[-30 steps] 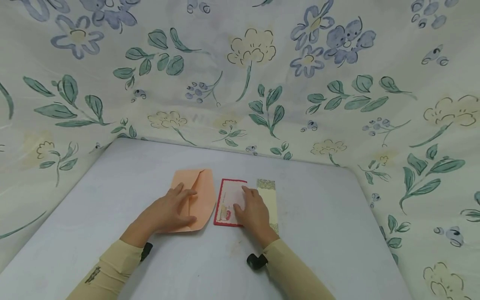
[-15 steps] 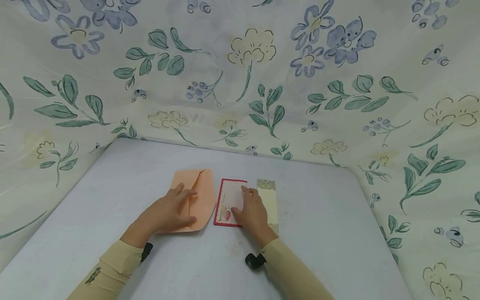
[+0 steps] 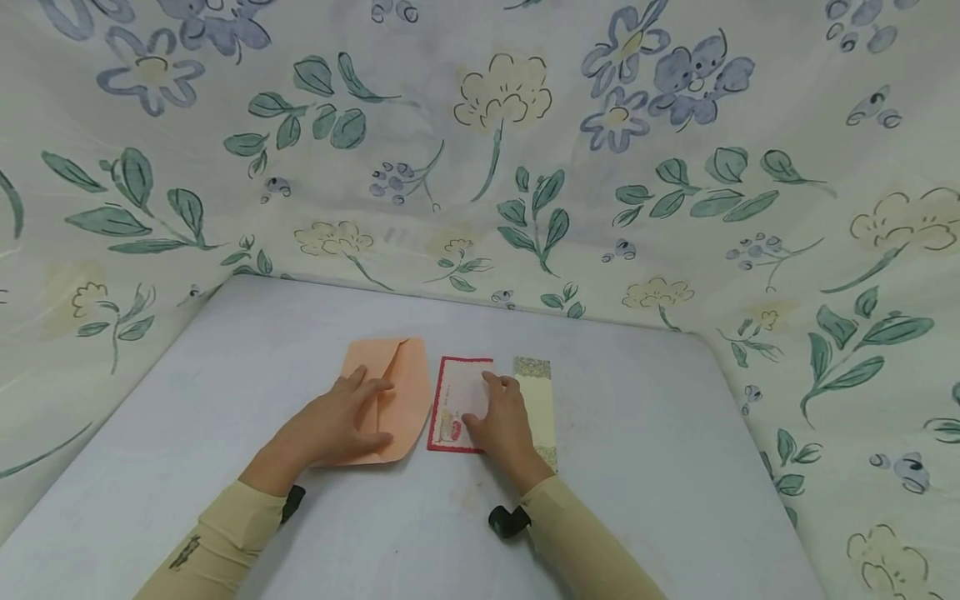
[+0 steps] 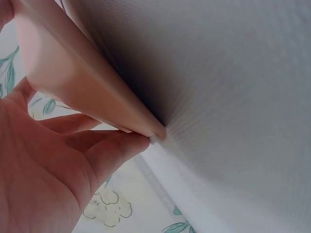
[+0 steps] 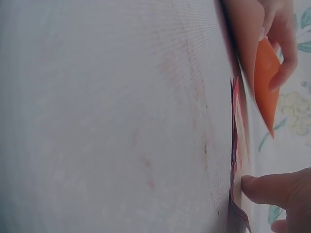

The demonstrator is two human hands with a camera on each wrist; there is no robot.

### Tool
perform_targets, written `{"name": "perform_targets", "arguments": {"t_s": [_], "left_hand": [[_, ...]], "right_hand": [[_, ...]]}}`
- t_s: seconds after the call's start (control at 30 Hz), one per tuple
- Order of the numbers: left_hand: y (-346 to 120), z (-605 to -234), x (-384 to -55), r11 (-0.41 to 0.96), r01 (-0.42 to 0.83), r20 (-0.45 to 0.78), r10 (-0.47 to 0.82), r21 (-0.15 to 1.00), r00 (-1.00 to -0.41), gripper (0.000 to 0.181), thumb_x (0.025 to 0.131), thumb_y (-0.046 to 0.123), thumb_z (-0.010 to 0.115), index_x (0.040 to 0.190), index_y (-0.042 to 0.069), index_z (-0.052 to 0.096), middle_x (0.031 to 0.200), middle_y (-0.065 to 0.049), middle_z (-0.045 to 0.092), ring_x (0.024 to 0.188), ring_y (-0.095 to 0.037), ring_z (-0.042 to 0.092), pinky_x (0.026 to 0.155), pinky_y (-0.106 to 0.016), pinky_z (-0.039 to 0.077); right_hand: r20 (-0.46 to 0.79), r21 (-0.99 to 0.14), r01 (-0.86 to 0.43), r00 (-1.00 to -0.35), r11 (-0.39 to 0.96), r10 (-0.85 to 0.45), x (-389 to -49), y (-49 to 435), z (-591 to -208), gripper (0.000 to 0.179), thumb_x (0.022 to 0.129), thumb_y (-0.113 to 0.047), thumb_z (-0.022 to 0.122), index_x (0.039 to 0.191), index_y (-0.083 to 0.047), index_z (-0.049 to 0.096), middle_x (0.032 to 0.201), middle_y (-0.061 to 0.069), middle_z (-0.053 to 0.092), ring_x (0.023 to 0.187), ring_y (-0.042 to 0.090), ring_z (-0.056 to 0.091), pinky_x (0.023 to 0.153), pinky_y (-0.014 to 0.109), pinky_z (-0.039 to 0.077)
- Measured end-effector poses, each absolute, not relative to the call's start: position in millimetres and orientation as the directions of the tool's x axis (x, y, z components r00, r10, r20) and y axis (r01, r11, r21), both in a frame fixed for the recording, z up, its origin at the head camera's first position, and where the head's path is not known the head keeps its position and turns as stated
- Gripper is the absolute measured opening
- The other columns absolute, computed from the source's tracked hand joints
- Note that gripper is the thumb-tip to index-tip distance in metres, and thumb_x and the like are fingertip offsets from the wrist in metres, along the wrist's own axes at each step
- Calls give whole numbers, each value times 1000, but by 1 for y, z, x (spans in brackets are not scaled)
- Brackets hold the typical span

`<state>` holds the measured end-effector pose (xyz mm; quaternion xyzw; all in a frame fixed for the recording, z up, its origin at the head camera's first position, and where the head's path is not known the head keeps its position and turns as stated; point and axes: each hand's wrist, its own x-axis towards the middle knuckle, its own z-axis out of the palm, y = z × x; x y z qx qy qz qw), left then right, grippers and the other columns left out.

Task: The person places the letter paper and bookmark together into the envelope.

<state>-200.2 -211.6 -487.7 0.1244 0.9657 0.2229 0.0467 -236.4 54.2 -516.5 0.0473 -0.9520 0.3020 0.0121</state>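
A peach envelope [image 3: 408,400] with a diagonal flap edge lies on the left. My left hand [image 3: 341,421] rests on it with fingers spread; in the left wrist view its fingertips touch the envelope near a corner. Just right of it lies a red-bordered card [image 3: 459,383] with a small picture at its lower left. My right hand [image 3: 510,425] covers the card's right side, thumb on its face, fingers near its right edge. The right wrist view shows the thumb [image 5: 267,189] touching the card. A cream strip with glittery ends [image 3: 537,400] lies partly behind that hand.
A white table [image 3: 637,467] bears these paper things, and its far edge meets a floral cloth backdrop [image 3: 420,125]. Black wrist cameras show at both cuffs, the right one [image 3: 508,522] close above the table. Faint stains mark the tabletop.
My right hand has shifted very slightly left over the card. The left hand and the envelope have stayed where they were.
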Motion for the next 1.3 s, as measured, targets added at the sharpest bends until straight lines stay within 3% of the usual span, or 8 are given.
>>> {"name": "perform_targets", "arguments": {"t_s": [0.57,1.13,1.3], "left_hand": [[-211,-486,-200,871,215,-49,263,441,-964,77,82,49,81,146,18,51,160,-33,27,141,-60,29,102,-72,38],[-210,-486,-200,868,228,-35,271,440,-962,76,83,48,80,145,17,51,159,-35,27,139,-63,31,100,-73,38],[-211,-487,-200,870,230,-36,272,436,-962,76,83,49,80,145,17,51,158,-34,28,138,-63,31,100,-73,39]], "right_hand": [[-3,-662,-75,-995,745,-102,-237,58,-518,64,88,-22,81,144,-7,54,128,16,55,115,27,55,104,45,48],[-5,-685,-83,-993,724,-119,-237,61,-518,61,89,-22,80,142,-7,56,130,14,58,112,26,58,104,45,49],[15,-685,-90,-994,723,-109,-238,63,-519,55,90,-23,78,140,-9,59,122,10,60,102,21,57,95,40,52]]}}
